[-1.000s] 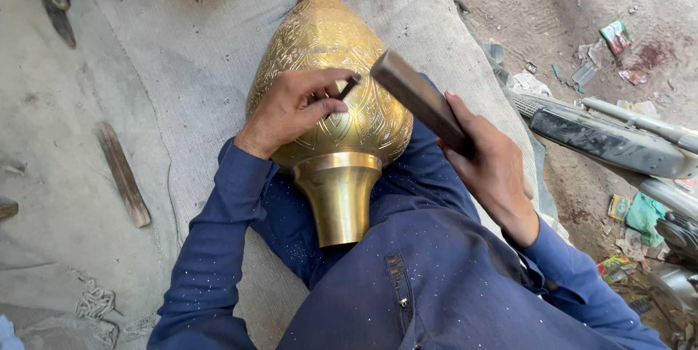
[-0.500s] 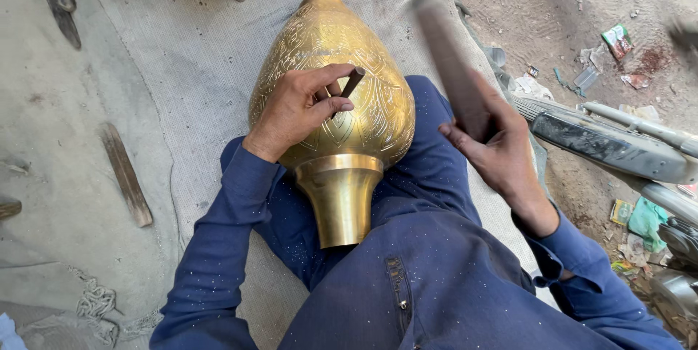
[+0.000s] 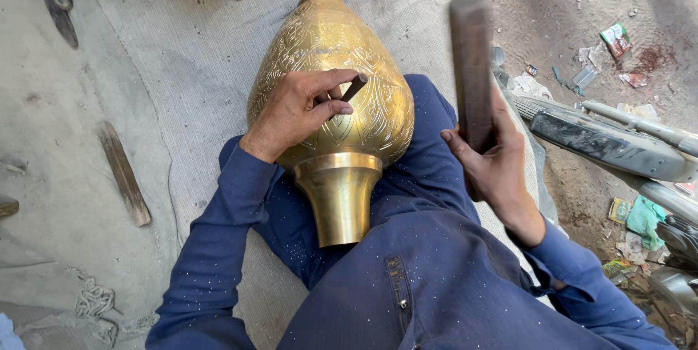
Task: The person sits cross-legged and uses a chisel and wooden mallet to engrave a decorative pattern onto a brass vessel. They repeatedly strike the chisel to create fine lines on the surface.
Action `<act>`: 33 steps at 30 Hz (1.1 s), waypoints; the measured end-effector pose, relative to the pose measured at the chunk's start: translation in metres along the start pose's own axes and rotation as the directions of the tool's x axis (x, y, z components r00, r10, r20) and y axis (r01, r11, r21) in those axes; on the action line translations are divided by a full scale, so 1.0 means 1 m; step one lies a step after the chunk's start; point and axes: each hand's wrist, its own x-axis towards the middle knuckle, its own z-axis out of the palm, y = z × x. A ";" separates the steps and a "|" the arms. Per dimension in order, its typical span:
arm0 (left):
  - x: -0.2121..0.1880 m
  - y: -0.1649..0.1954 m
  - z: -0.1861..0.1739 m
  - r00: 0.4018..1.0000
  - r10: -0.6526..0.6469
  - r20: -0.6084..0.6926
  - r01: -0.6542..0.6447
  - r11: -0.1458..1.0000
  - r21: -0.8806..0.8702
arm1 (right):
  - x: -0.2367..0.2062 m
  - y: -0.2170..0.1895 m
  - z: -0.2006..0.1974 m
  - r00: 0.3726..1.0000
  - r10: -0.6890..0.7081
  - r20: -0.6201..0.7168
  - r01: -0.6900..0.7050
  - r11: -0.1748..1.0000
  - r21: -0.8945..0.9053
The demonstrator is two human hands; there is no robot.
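Centrally, a large engraved brass vessel (image 3: 331, 95), teardrop-shaped with a plain flared neck, lies across the seated person's lap in blue work clothing (image 3: 407, 277), its pointed tip aimed away from the body. The left hand (image 3: 302, 110) rests on the vessel's decorated shoulder, fingers closed around a short dark chisel (image 3: 354, 87) whose tip meets the metal just beyond the thumb. To the right of the vessel, the right hand (image 3: 494, 165) is clamped on a dark wooden mallet block (image 3: 471, 66), now raised upright and well apart from the chisel; a second ago the block lay angled low over the chisel head, so the stroke has been delivered and the striker lifted again, while the chisel hand has barely shifted on the pattern. Beneath the person lies a grey woven mat (image 3: 182, 66); left of the chisel hand, a flat wooden strip (image 3: 125, 174) rests on it. Beyond the mallet hand, a motorcycle seat (image 3: 603, 143) and scattered litter (image 3: 618, 39) occupy bare ground.
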 end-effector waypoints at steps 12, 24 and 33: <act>-0.002 0.001 -0.002 0.998 0.050 0.030 -0.049 0.999 -0.014 | -0.012 -0.003 0.009 0.994 -0.100 -0.039 0.078 0.926 -0.368; -0.008 -0.011 0.000 0.983 0.184 -0.013 -0.184 0.981 -0.060 | -0.011 -0.008 0.006 0.984 -0.163 0.069 0.176 0.856 -0.485; -0.008 -0.010 0.006 0.988 0.089 -0.123 -0.091 0.996 -0.015 | 0.004 0.001 0.011 0.987 -0.161 -0.007 0.158 0.978 -0.138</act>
